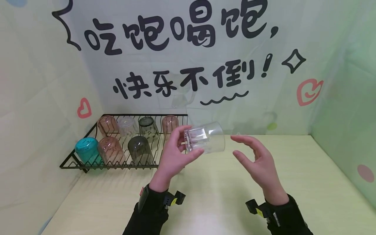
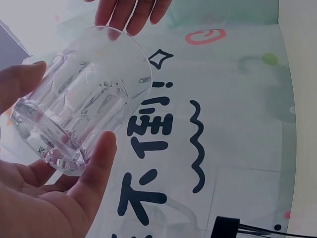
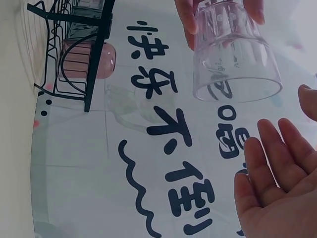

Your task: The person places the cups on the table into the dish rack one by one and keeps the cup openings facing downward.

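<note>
A clear drinking glass [image 1: 205, 137] with a ribbed lower part is held on its side above the table, its mouth toward the right. Near its base, my left hand [image 1: 176, 151] grips it between thumb and fingers; the left wrist view shows the glass [image 2: 84, 99] tilted in that grip. My right hand [image 1: 258, 163] is just right of the rim, thumb and fingers spread apart and holding nothing. In the right wrist view there is a gap between the right hand [image 3: 280, 183] and the rim of the glass [image 3: 237, 54].
A black wire rack [image 1: 158, 156] stands at the back left. Upside-down glasses are on it, among them a teal glass [image 1: 87, 148], a dark grey glass [image 1: 140, 150] and several pink ones. The pale table [image 1: 217, 195] meets a printed cloth backdrop [image 1: 188, 71].
</note>
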`<state>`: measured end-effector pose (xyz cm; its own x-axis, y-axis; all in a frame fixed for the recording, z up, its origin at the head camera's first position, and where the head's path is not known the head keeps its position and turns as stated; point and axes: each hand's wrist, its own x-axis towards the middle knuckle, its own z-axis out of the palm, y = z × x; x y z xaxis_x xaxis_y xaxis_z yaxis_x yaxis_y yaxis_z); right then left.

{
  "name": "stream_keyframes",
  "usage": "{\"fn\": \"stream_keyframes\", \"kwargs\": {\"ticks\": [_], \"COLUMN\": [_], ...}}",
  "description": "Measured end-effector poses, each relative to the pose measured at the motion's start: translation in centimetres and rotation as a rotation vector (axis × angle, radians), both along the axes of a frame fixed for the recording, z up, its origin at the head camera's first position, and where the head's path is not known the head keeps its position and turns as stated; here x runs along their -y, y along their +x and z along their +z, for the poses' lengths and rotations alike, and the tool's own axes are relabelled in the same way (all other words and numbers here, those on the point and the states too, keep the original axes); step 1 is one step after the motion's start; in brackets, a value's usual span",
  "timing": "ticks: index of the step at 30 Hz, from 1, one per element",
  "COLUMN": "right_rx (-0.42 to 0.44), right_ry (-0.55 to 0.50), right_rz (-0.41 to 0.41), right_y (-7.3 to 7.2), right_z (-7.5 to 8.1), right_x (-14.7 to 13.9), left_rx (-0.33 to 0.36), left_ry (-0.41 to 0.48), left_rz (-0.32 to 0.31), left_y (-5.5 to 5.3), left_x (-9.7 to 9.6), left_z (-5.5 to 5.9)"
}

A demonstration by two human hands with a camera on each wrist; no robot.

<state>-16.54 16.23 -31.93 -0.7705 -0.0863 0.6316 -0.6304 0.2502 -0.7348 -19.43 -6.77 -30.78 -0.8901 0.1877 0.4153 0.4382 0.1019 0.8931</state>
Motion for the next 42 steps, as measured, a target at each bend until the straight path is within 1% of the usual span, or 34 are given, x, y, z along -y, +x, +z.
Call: {"fn": "stream_keyframes", "kwargs": {"ticks": [6, 13, 16, 18, 23, 29, 33, 36, 42], "right_rx": [0.008, -0.011, -0.017, -0.019, -0.021, -0.008, -0.005, -0.013, -0.003], "right_ry": [0.033, 0.113, 0.149, 0.172, 0.205, 0.248, 0.259, 0.277, 0.295], "right_rz": [-0.028, -0.099, -0.115, -0.120, -0.132, -0.145, -0.139, -0.141, -0.147], "right_y": [0.0, -0.3, -0.5, -0.6, -0.7, -0.6, -1.9, -2.8, -2.8], "right_z": [-0.2, -1.1, -1.4, -1.6, -2.1, -2.7, -4.8, -6.2, -6.4], "right_x": [-0.3, -0.8, -1.0, -1.1, -1.5, -2.1, -3.3, -4.0, -4.3], "left_rx": [-0.017, -0.054, -0.073, -0.085, -0.089, -0.098, -0.091, -0.082, -0.075], "left_ry": [-0.047, -0.097, -0.120, -0.137, -0.186, -0.246, -0.263, -0.290, -0.362], "left_rz": [0.045, 0.119, 0.157, 0.177, 0.215, 0.285, 0.305, 0.332, 0.393], "left_y": [-0.2, -2.0, -2.4, -2.4, -2.5, -2.8, -3.0, -3.1, -3.2], "left_x": [0.8, 1.9, 2.4, 2.6, 3.4, 4.3, 4.8, 5.1, 5.6], "left_z": [-0.3, -2.3, -2.8, -2.8, -2.9, -3.1, -3.1, -3.1, -3.1]}}
